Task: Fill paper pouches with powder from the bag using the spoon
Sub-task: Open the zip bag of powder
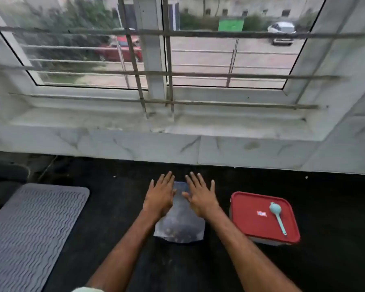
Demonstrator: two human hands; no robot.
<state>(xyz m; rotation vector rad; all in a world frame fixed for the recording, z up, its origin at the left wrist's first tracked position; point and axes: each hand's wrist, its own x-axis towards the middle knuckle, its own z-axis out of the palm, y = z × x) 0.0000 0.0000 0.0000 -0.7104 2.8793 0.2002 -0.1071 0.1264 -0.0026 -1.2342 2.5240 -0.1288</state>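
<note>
bag: lies flat on the counter, seemingly unopened.
progress: nothing is filled yet, by my judgement; you have no paper pouches in view.
spoon: untouched, right of the bag, on a red lid.
left hand: your fingers are straight, laid flat on the bag's upper left.
right hand: likewise flat, on the bag's upper right, gripping nothing.

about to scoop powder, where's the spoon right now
The teal spoon lies on top of the red-lidded container, on the right of the head view, just right of the right hand.
</note>
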